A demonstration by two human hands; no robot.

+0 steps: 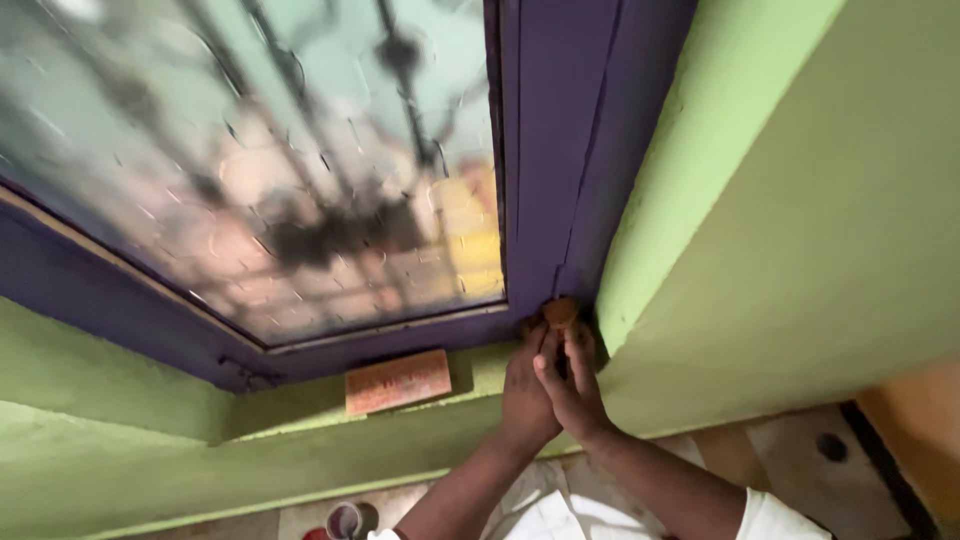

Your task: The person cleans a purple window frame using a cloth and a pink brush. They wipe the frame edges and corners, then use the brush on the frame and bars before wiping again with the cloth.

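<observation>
Both my hands are raised together at the lower right corner of a purple window frame (560, 150). My left hand (522, 395) and my right hand (572, 385) press side by side around a small round brown object (560, 312) held against the frame's corner. What the brown object is cannot be made out. The window pane (260, 170) is frosted glass with a dark metal grille blurred behind it.
A small flat orange-red rectangular piece (398, 381) lies on the green sill (300, 400) left of my hands. Green walls (800, 220) flank the window. Below are a tiled floor (790, 450) and a small round container (344, 520).
</observation>
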